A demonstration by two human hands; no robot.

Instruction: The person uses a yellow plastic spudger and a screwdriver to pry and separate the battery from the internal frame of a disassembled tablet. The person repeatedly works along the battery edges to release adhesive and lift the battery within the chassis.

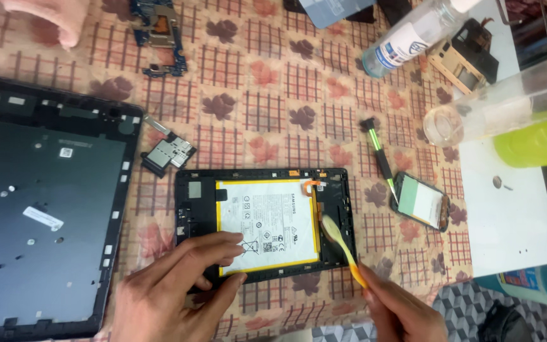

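— What are the hands doing?
— The left hand [172, 288] lies flat, fingers pressing the opened tablet [264, 225] on the desk [273, 95]; the right hand [406, 310] grips a yellow brush [343, 244].
— How far along?
— Back cover [42, 202] is off, battery [267, 225] still in; brushing beside it looks underway.
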